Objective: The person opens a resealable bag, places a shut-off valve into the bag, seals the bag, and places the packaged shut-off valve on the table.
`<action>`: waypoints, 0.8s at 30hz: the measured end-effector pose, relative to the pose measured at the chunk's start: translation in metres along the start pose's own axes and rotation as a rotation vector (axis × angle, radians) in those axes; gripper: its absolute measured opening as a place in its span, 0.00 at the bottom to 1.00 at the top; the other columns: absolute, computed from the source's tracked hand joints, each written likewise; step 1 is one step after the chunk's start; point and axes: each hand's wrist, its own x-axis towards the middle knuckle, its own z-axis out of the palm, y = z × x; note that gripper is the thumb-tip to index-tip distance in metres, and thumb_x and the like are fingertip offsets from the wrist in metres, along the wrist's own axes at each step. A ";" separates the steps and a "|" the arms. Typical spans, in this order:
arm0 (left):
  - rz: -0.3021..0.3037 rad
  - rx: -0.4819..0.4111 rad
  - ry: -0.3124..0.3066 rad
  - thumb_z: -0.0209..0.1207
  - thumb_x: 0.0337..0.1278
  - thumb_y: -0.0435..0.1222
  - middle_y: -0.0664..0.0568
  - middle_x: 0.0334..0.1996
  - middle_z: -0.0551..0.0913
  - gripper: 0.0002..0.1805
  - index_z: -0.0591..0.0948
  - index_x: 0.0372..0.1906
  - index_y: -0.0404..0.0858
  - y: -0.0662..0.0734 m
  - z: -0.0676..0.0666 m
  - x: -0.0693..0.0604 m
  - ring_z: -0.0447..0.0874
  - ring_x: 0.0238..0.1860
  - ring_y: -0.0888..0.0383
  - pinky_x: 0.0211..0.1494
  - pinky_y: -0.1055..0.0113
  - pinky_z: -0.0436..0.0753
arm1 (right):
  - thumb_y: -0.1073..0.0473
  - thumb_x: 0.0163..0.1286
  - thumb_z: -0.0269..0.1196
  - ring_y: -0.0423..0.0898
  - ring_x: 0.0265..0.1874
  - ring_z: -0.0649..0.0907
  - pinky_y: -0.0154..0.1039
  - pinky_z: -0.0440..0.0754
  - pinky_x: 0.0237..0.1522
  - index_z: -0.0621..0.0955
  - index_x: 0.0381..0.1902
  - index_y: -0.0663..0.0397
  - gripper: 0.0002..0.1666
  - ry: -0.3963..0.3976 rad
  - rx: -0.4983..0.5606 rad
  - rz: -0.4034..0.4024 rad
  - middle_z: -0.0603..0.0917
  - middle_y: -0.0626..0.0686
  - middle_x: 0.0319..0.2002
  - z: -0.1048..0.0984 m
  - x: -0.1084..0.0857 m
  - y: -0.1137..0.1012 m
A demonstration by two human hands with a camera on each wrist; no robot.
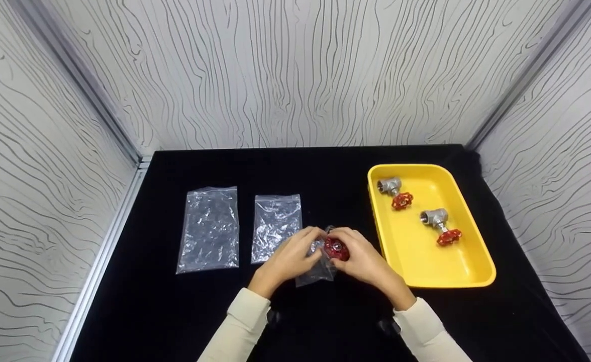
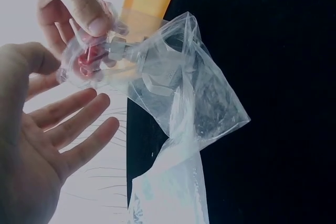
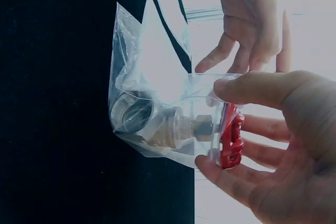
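Note:
A metal valve (image 3: 163,129) with a red handwheel (image 1: 336,248) sits inside a clear plastic bag (image 2: 215,103). Its threaded body is deep in the bag, and the handwheel is by the bag's mouth. My right hand (image 1: 358,256) grips the handwheel end, with the thumb (image 3: 247,88) and fingertips on the bag's rim. Beside the handwheel is my left hand (image 1: 291,254), its fingers (image 2: 84,121) spread and fairly straight. The left index fingertip comes close to the bag's mouth; whether it touches is hard to tell.
Two flat clear zip bags lie on the black cloth (image 1: 139,306): a larger bag (image 1: 209,229) at left and a smaller bag (image 1: 277,221) nearer the hands. To the right, a yellow tray (image 1: 391,266) holds a valve (image 1: 391,187) and another valve (image 1: 435,217), both red-wheeled.

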 end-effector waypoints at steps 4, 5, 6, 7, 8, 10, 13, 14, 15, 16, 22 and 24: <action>0.024 0.016 0.024 0.57 0.70 0.30 0.51 0.61 0.82 0.21 0.79 0.65 0.42 -0.004 0.000 0.004 0.86 0.57 0.56 0.61 0.64 0.87 | 0.67 0.59 0.77 0.58 0.61 0.81 0.56 0.83 0.65 0.83 0.59 0.62 0.29 -0.002 0.010 -0.018 0.84 0.59 0.63 0.001 0.000 0.000; 0.030 0.021 0.025 0.57 0.69 0.28 0.50 0.62 0.82 0.22 0.79 0.66 0.41 -0.005 0.000 0.006 0.85 0.58 0.55 0.62 0.64 0.87 | 0.67 0.59 0.76 0.58 0.62 0.81 0.56 0.83 0.65 0.84 0.59 0.62 0.29 -0.002 0.012 -0.025 0.84 0.59 0.63 0.002 0.000 0.000; 0.035 0.025 0.021 0.57 0.69 0.27 0.49 0.63 0.81 0.23 0.79 0.66 0.40 -0.006 0.000 0.007 0.85 0.60 0.54 0.63 0.63 0.86 | 0.67 0.59 0.76 0.57 0.61 0.81 0.56 0.83 0.64 0.84 0.59 0.62 0.29 0.000 0.012 -0.033 0.84 0.58 0.63 0.002 0.000 0.000; 0.039 0.026 0.014 0.57 0.68 0.26 0.48 0.65 0.80 0.24 0.78 0.67 0.40 -0.007 0.000 0.008 0.84 0.62 0.53 0.65 0.62 0.86 | 0.67 0.59 0.76 0.57 0.61 0.81 0.56 0.83 0.64 0.84 0.59 0.62 0.29 -0.002 0.013 -0.038 0.84 0.58 0.63 0.002 0.000 0.001; 0.039 0.029 0.003 0.56 0.67 0.25 0.47 0.66 0.80 0.25 0.78 0.68 0.40 -0.007 0.000 0.009 0.84 0.64 0.52 0.66 0.61 0.86 | 0.67 0.59 0.76 0.56 0.61 0.81 0.55 0.83 0.64 0.84 0.59 0.62 0.29 -0.004 0.013 -0.044 0.84 0.58 0.64 0.002 0.001 0.001; 0.034 0.028 -0.025 0.56 0.66 0.24 0.45 0.69 0.78 0.27 0.78 0.69 0.41 -0.009 0.000 0.011 0.82 0.68 0.50 0.70 0.59 0.84 | 0.66 0.59 0.75 0.56 0.61 0.81 0.55 0.83 0.65 0.84 0.60 0.61 0.29 -0.014 0.012 -0.056 0.84 0.57 0.64 0.003 0.002 0.002; 0.020 0.003 -0.059 0.55 0.65 0.22 0.42 0.73 0.77 0.29 0.77 0.70 0.41 -0.012 0.000 0.013 0.79 0.71 0.48 0.74 0.57 0.80 | 0.66 0.59 0.74 0.55 0.62 0.81 0.55 0.82 0.65 0.84 0.59 0.60 0.28 -0.029 0.015 -0.067 0.84 0.56 0.64 0.003 0.003 0.003; 0.013 -0.011 -0.064 0.55 0.65 0.21 0.42 0.73 0.77 0.29 0.77 0.70 0.40 -0.013 0.000 0.014 0.79 0.72 0.47 0.75 0.56 0.79 | 0.66 0.59 0.74 0.55 0.62 0.81 0.55 0.82 0.66 0.84 0.59 0.60 0.28 -0.033 0.015 -0.071 0.84 0.56 0.64 0.002 0.003 0.004; 0.007 -0.025 -0.067 0.55 0.64 0.21 0.42 0.73 0.76 0.30 0.77 0.70 0.40 -0.013 0.001 0.015 0.78 0.73 0.47 0.76 0.56 0.78 | 0.65 0.59 0.74 0.56 0.62 0.81 0.56 0.82 0.66 0.84 0.60 0.59 0.29 -0.038 0.018 -0.073 0.84 0.56 0.64 0.002 0.003 0.005; 0.004 -0.039 -0.068 0.54 0.64 0.21 0.42 0.73 0.77 0.29 0.77 0.69 0.39 -0.014 0.001 0.015 0.78 0.73 0.47 0.77 0.56 0.77 | 0.65 0.58 0.74 0.55 0.63 0.81 0.56 0.81 0.67 0.84 0.60 0.58 0.29 -0.046 0.023 -0.071 0.84 0.56 0.65 0.001 0.004 0.005; -0.035 -0.080 -0.064 0.59 0.66 0.24 0.46 0.61 0.83 0.23 0.80 0.65 0.37 -0.020 0.003 0.016 0.85 0.62 0.51 0.71 0.58 0.82 | 0.65 0.60 0.72 0.55 0.67 0.79 0.57 0.79 0.71 0.83 0.65 0.55 0.32 -0.116 0.061 -0.074 0.82 0.55 0.68 -0.001 0.004 0.008; -0.050 -0.086 -0.058 0.61 0.67 0.25 0.47 0.57 0.84 0.22 0.81 0.64 0.38 -0.021 0.003 0.016 0.86 0.57 0.52 0.68 0.58 0.84 | 0.66 0.60 0.71 0.56 0.68 0.79 0.58 0.79 0.71 0.83 0.65 0.55 0.32 -0.134 0.072 -0.083 0.81 0.55 0.69 -0.001 0.005 0.009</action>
